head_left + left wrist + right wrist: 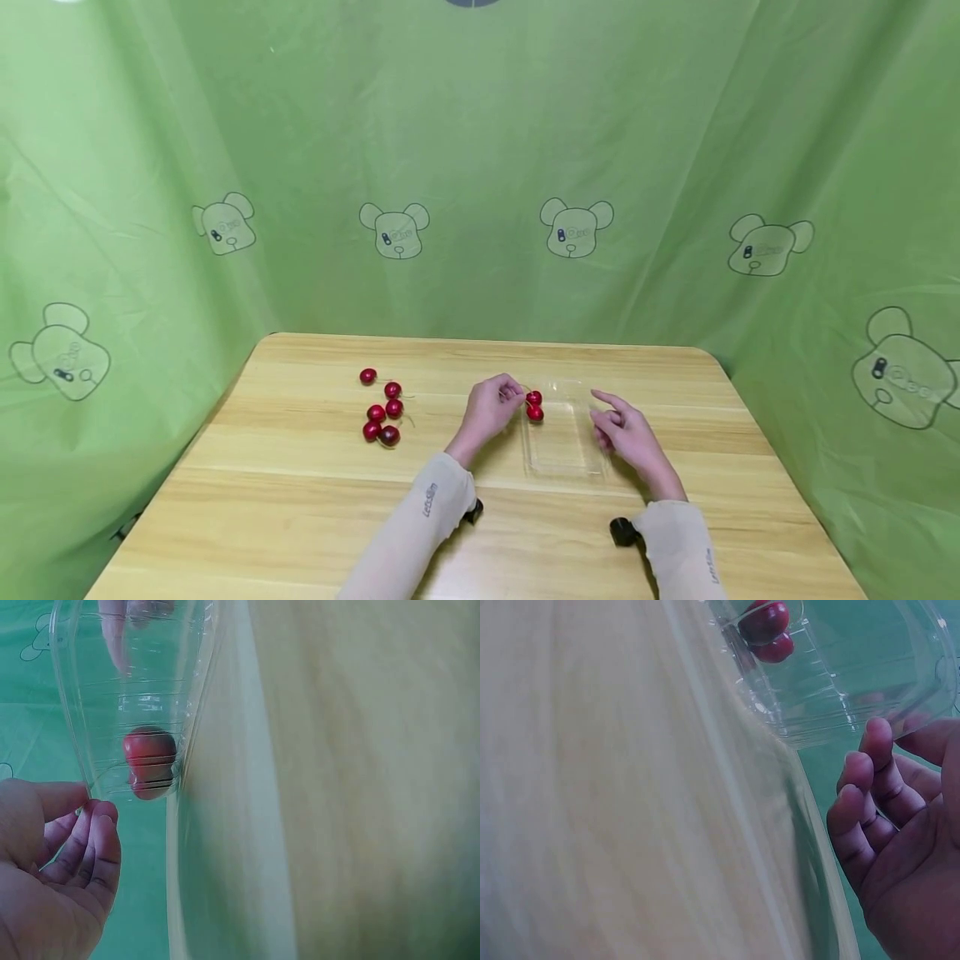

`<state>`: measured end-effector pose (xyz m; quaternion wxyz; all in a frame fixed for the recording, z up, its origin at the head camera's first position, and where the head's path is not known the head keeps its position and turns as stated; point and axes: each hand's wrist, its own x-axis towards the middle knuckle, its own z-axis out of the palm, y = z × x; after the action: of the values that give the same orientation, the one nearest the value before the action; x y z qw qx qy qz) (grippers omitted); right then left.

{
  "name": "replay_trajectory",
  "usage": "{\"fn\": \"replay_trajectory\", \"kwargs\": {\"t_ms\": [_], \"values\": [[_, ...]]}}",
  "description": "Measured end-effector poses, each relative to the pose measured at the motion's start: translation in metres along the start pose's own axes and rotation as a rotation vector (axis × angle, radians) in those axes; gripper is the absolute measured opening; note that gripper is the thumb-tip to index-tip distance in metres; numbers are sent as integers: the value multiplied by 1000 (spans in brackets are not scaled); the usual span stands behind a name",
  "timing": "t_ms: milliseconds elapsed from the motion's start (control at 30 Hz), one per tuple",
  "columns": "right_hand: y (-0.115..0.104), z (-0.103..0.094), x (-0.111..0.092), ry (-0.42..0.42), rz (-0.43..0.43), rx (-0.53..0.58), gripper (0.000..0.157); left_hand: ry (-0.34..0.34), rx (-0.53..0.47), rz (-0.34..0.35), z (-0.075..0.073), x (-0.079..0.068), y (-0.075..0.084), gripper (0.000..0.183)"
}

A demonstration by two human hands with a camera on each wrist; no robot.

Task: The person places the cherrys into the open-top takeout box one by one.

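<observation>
A clear plastic container [558, 475] lies on the table with two red cherries [534, 413] at its far left corner. My left hand [491, 410] is beside that corner, its thumb and forefinger pinched together on what looks like a thin cherry stem; the left wrist view shows these fingertips [90, 801] right at the container's rim. On the opposite side my right hand [626, 433] is by the right rim, forefinger extended and the other fingers loosely bent. In the right wrist view its fingertips [877, 731] come close to the rim; contact is hard to judge.
Several loose cherries [388, 435] with stems lie left of the left hand on the wooden table [300, 467]. Green curtains [480, 167] printed with bear heads surround the table. A black wrist device [622, 532] sits at the right cuff.
</observation>
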<state>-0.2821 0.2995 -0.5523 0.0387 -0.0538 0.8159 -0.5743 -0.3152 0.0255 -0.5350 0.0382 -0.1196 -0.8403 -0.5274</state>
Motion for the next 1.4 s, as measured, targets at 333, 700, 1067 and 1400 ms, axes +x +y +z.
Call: {"fn": "replay_trajectory", "kwargs": {"t_ms": [333, 700, 1067, 1400], "values": [[-1, 1, 1, 4, 6, 1, 57, 5, 8, -10, -2, -1, 0, 6], [-5, 2, 0, 10, 22, -14, 58, 38, 45, -10, -13, -6, 4, 7], [-6, 1, -1, 11, 18, -10, 59, 87, 52, -2, -52, -12, 3, 10], [-6, 1, -2, 0, 14, -22, 59, 149, 81, -66, -106, -24, -17, 14]]}}
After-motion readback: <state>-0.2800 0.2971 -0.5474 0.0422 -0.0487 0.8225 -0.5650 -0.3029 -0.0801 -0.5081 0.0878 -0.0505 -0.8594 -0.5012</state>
